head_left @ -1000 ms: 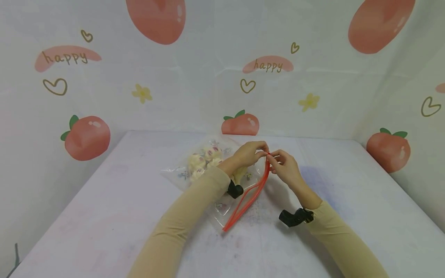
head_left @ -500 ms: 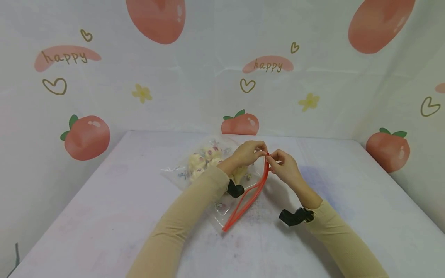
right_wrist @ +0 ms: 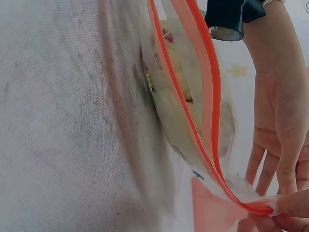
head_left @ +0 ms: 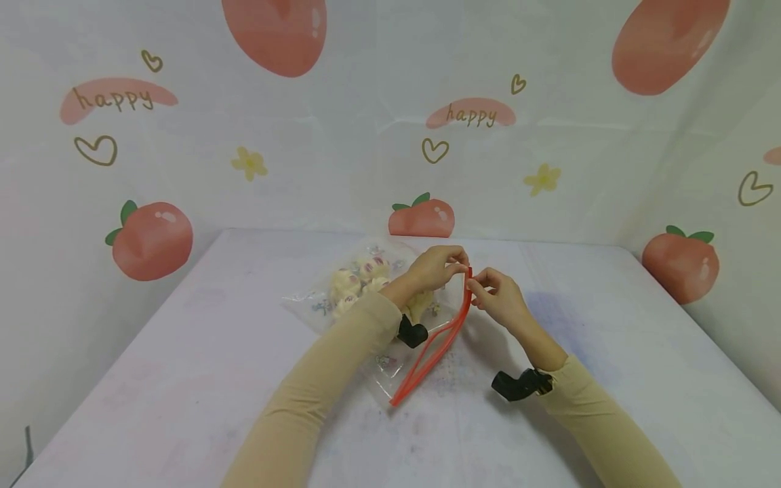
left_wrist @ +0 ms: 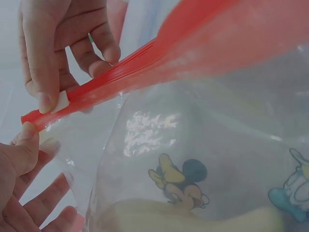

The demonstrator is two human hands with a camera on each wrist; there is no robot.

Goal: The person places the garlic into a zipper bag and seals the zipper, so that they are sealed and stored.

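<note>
A clear zip bag [head_left: 390,359] with a red zip strip [head_left: 442,343] and cartoon prints lies on the table, its zip edge raised at the far end. Inside are several pale yellow, rounded pieces [head_left: 346,283] with purple marks. My left hand [head_left: 436,266] pinches the far end of the strip between thumb and fingers. Just beside it, my right hand [head_left: 500,297] pinches a small white slider [left_wrist: 61,102] on the strip. In the right wrist view the bag's mouth gapes between two red edges, which meet near my right fingertips [right_wrist: 292,204].
The table [head_left: 183,379] has a pale cloth with faint stains. Behind it hangs a white backdrop [head_left: 342,135] printed with fruit, hearts and flowers. A black wrist camera [head_left: 413,332] on the left arm overlaps the bag; another camera [head_left: 517,385] sits on the right wrist.
My right hand has shifted slightly toward me along the zip, away from the left fingertips, so more of the red end shows between the hands. The left hand is nearly still.
</note>
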